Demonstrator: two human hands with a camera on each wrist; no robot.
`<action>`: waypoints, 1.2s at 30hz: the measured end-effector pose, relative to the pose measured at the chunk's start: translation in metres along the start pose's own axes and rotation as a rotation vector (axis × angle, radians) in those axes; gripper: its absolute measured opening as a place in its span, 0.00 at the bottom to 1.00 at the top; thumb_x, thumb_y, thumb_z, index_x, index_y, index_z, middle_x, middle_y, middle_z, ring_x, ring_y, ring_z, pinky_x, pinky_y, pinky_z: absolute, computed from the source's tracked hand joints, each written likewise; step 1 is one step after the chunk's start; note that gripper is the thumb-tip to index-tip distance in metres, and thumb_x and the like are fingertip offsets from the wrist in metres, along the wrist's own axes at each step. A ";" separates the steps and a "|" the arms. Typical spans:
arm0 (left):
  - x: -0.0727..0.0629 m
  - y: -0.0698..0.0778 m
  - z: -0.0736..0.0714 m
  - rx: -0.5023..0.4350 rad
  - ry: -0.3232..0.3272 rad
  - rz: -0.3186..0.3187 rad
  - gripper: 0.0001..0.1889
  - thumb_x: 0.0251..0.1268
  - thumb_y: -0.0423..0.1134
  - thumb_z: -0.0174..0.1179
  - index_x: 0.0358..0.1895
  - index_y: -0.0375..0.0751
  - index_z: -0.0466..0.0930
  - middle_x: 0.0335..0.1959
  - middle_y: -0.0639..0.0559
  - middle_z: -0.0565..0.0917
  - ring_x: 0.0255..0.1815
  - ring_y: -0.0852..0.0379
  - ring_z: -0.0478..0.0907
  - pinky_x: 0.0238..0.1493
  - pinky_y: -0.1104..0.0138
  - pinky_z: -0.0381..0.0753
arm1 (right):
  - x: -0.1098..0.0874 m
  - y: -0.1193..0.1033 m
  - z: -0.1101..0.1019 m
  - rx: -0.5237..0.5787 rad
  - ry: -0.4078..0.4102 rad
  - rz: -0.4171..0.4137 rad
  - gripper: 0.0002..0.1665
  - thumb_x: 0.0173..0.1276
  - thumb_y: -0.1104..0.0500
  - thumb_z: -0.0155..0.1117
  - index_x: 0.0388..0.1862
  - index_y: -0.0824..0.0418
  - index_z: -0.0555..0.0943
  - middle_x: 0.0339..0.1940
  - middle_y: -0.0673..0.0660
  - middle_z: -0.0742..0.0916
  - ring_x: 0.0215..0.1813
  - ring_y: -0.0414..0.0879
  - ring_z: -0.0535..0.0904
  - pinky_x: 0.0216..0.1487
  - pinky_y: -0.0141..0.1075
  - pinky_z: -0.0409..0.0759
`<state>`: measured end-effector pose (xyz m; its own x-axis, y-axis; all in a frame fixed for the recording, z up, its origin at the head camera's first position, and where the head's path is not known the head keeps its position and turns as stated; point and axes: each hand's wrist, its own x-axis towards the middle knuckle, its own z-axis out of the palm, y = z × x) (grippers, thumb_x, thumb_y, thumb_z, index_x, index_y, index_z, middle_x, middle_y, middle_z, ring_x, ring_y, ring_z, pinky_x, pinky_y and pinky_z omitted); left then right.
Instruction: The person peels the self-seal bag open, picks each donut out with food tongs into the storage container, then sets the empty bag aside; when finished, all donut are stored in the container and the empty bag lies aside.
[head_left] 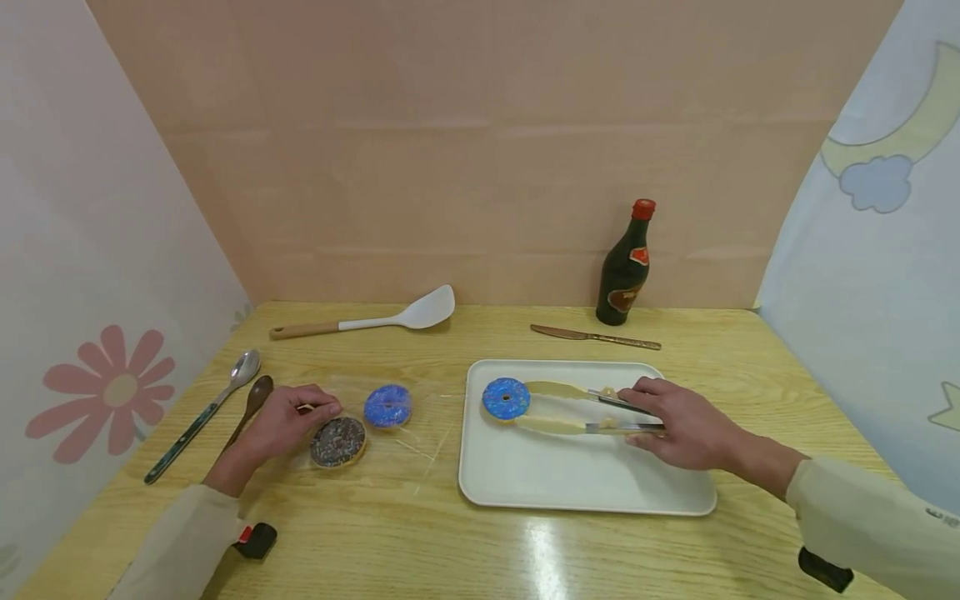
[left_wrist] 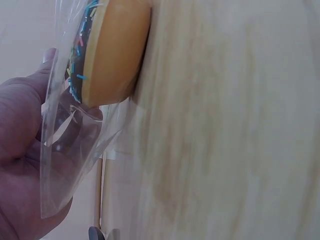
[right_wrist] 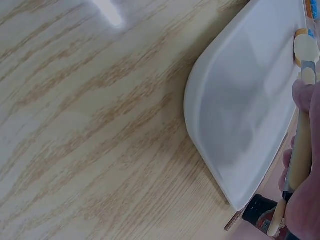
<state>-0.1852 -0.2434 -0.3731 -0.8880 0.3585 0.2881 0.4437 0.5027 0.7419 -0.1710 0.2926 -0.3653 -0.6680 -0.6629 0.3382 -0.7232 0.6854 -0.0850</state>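
My right hand (head_left: 686, 423) grips cream-tipped tongs (head_left: 555, 425) over a white tray (head_left: 585, 492). The tips of the tongs are at a blue-iced doughnut (head_left: 506, 398) on the tray's left part. On the left, my left hand (head_left: 288, 417) pinches the edge of a clear plastic bag (head_left: 420, 450), thumb and forefinger together. Inside that bag lie a dark-iced doughnut with sprinkles (head_left: 338, 442) and a second blue-iced doughnut (head_left: 388, 406). In the left wrist view, the bag's clear film partly covers the fingers beside the dark-iced doughnut (left_wrist: 117, 52).
A white spatula (head_left: 427, 308) with a wooden handle lies at the back left. A metal spoon (head_left: 243, 367) and a dark wooden spoon (head_left: 258, 393) lie at the left edge. Behind the tray are a copper-coloured knife (head_left: 592, 336) and an upright dark bottle (head_left: 624, 267).
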 end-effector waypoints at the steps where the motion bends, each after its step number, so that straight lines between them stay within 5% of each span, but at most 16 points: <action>1: 0.000 0.002 0.000 0.004 -0.001 -0.002 0.05 0.63 0.24 0.58 0.36 0.26 0.84 0.30 0.43 0.82 0.29 0.58 0.77 0.30 0.68 0.78 | -0.001 0.000 0.000 0.001 -0.003 0.005 0.28 0.54 0.53 0.74 0.52 0.64 0.79 0.40 0.48 0.76 0.34 0.38 0.69 0.33 0.37 0.71; 10: 0.000 -0.002 0.000 0.010 -0.007 -0.011 0.06 0.64 0.24 0.58 0.37 0.26 0.84 0.30 0.42 0.82 0.29 0.57 0.76 0.29 0.68 0.77 | -0.006 0.000 -0.001 0.001 -0.021 0.052 0.31 0.54 0.50 0.74 0.54 0.64 0.79 0.42 0.50 0.76 0.36 0.39 0.70 0.34 0.38 0.72; 17: -0.001 0.001 0.000 0.007 0.001 -0.005 0.06 0.63 0.24 0.58 0.36 0.27 0.85 0.30 0.44 0.82 0.29 0.58 0.76 0.29 0.69 0.77 | -0.008 -0.006 -0.003 0.006 0.045 0.062 0.32 0.53 0.52 0.75 0.55 0.64 0.78 0.42 0.49 0.76 0.36 0.39 0.71 0.33 0.37 0.72; 24: 0.000 -0.024 0.002 0.005 0.009 0.007 0.06 0.63 0.26 0.59 0.37 0.31 0.86 0.30 0.47 0.83 0.29 0.60 0.76 0.29 0.69 0.76 | 0.001 -0.030 0.002 0.036 0.090 0.029 0.29 0.53 0.55 0.75 0.54 0.62 0.80 0.40 0.46 0.76 0.34 0.37 0.70 0.31 0.32 0.71; 29: -0.001 -0.002 0.000 0.013 0.009 0.004 0.05 0.63 0.23 0.58 0.36 0.26 0.84 0.29 0.41 0.82 0.28 0.57 0.76 0.28 0.69 0.76 | 0.012 -0.050 0.008 0.075 0.078 0.011 0.27 0.54 0.54 0.74 0.53 0.61 0.80 0.40 0.44 0.76 0.36 0.35 0.70 0.33 0.31 0.72; 36: -0.001 0.002 -0.001 0.002 0.008 0.017 0.05 0.63 0.23 0.58 0.36 0.26 0.84 0.30 0.41 0.82 0.28 0.56 0.76 0.28 0.69 0.77 | 0.029 -0.073 0.018 0.103 0.031 0.028 0.26 0.57 0.54 0.72 0.53 0.61 0.79 0.39 0.46 0.76 0.36 0.37 0.70 0.34 0.34 0.72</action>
<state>-0.1834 -0.2434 -0.3717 -0.8811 0.3607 0.3058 0.4592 0.4983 0.7354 -0.1408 0.2185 -0.3663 -0.6837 -0.6332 0.3628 -0.7195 0.6680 -0.1900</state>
